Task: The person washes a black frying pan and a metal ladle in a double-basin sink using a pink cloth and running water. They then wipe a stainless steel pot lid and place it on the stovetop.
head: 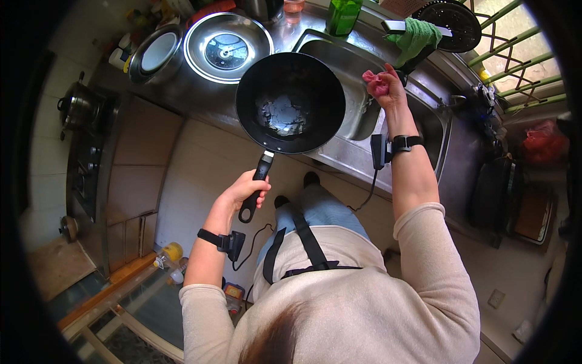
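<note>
My left hand grips the black handle of a dark wok. The wok is held over the front edge of the counter and part of the left sink basin, its inside facing up. Wet, shiny patches show on its bottom. Bunched in my right hand is a pink cloth, held above the steel double sink near its divider. The faucet, draped with a green cloth, is just beyond that hand.
A steel basin and a steel pot with a white bowl stand left on the counter. A green bottle stands behind the sink. Further left, a lidded pot sits on the gas stove. An oil bottle is low at left.
</note>
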`<act>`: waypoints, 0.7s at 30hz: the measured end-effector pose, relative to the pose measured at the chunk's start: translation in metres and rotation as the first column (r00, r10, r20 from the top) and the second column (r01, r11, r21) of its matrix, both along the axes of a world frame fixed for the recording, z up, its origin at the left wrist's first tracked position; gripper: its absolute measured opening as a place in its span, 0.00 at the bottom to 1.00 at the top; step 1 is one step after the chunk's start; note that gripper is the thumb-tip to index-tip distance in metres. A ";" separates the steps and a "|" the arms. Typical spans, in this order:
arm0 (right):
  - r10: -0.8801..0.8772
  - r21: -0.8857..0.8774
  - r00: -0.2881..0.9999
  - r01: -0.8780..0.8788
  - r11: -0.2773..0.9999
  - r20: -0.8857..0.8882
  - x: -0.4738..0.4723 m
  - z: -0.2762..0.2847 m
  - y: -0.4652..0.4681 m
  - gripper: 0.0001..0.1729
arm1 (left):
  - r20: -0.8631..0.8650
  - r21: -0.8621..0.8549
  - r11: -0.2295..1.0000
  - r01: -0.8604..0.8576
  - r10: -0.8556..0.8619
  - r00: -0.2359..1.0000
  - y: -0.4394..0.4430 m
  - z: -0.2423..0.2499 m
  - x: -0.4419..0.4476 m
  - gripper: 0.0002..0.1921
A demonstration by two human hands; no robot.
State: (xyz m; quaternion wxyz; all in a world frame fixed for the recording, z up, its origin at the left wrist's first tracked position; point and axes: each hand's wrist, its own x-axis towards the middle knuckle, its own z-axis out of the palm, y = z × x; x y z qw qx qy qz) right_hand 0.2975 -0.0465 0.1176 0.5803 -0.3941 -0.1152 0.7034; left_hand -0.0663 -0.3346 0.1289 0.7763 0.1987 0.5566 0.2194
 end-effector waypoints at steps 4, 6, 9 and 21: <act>-0.075 -0.095 0.983 0.092 0.991 0.170 0.000 -0.013 0.005 0.17 | -0.481 0.054 0.994 0.100 -0.062 0.875 -0.008 -0.003 0.002 0.09; -0.038 -0.093 0.968 0.063 0.994 0.247 -0.004 -0.023 0.006 0.13 | -0.648 0.074 0.987 0.141 -0.059 0.759 -0.012 -0.002 0.003 0.11; -0.062 -0.075 0.944 0.091 0.993 0.325 -0.011 -0.033 0.004 0.09 | -0.879 -0.013 0.966 0.259 -0.134 0.458 -0.016 0.003 0.007 0.13; -0.007 -0.088 0.956 0.034 0.996 0.293 -0.024 -0.051 -0.003 0.19 | -0.995 -0.088 0.965 0.245 -0.098 0.029 -0.008 0.028 0.044 0.11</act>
